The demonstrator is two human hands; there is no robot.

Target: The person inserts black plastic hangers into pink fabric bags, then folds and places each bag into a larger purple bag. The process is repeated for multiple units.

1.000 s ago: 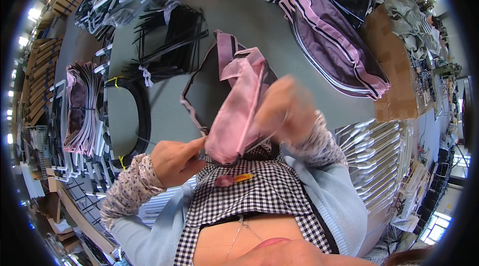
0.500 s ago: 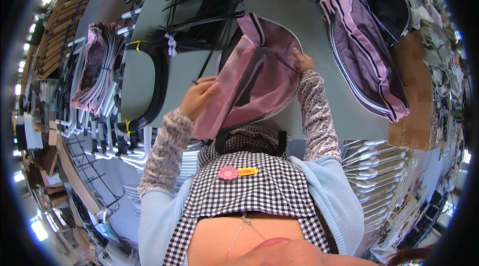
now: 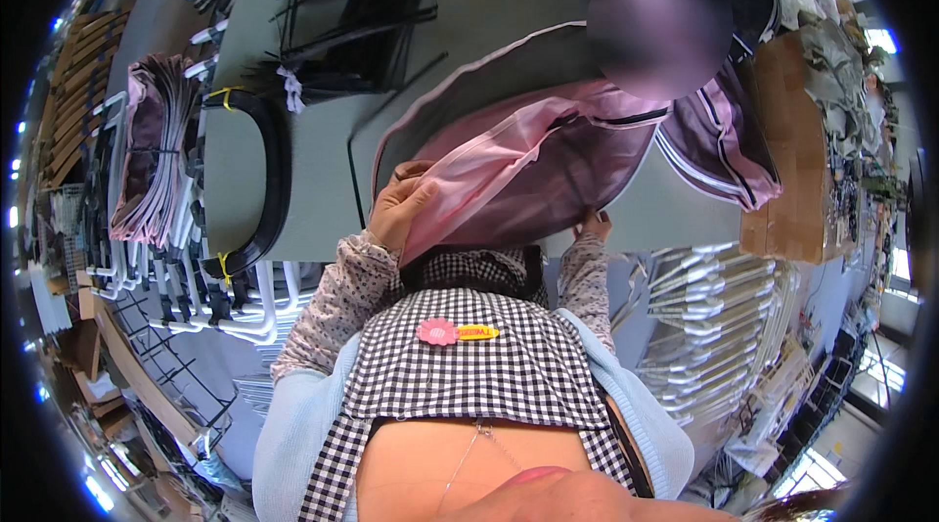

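Note:
A large pink fabric piece (image 3: 489, 155) with dark mesh and black-and-white trim is spread between my hands over the table's near edge. My left hand (image 3: 401, 207) is closed on its left end, with the cloth bunched by the thumb. At the lower right edge, my right hand (image 3: 593, 226) pinches the rim; some of its fingers are hidden behind the cloth. The fabric's upper right part disappears into a round blurred patch. Beside my left hand, a thin bent black rod (image 3: 354, 170) lies on the grey-green table (image 3: 318, 145).
A bundle of thin black strips (image 3: 367, 28) lies at the back left. Near the left edge is a curved black bundle (image 3: 269, 189) with yellow ties. Folded pink pieces (image 3: 152, 150) hang farther left. More pink fabric (image 3: 719, 145) and a cardboard box (image 3: 782, 150) are on the right.
The fabric has been spread wider, its far part swung up and to the right. My right hand has come down towards me along its edge. The thin black rod now shows more fully.

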